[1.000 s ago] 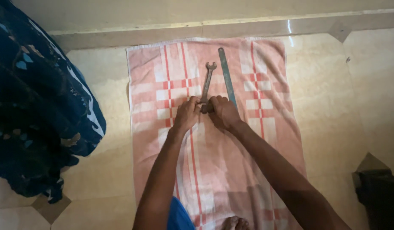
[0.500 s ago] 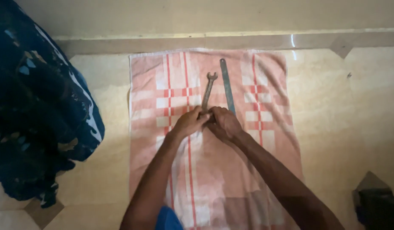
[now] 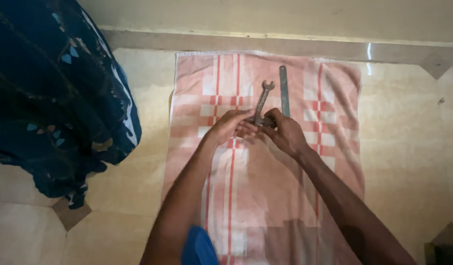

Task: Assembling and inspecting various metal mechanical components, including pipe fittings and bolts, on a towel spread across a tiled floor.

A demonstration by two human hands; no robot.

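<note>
1. Nearest the camera, my two bare forearms rose from the bottom of the frame and converged toward the middle of a pink checked towel (image 3: 246,196) spread flat on the pale tiled floor (image 3: 408,147); a patch of blue cloth (image 3: 199,248) showed between them at the lower edge.

2. My left hand (image 3: 230,126) lay knuckles-up, wrist straight, fingers curled inward and closed on the lower end of an open-ended wrench (image 3: 262,100).

3. My right hand (image 3: 284,133) came in from the other side, back of the hand toward the camera, fingers folded around the same lower end, so that both hands met there and touched. What exactly sat between the fingertips could not be made out.

4. The wrench stood out from my grip, its handle slanting away and slightly right, its open jaw end pointing toward the wall over the red-and-white checks of the towel.

5. Just beside it on the right, a long flat grey metal bar (image 3: 284,91) lay on the towel, its near end hidden behind my right hand.

6. Well to the left, a dark blue patterned fabric (image 3: 55,98) lay heaped on the floor.

7. Farthest off, the towel's top edge met the base of the wall (image 3: 285,19).
</note>
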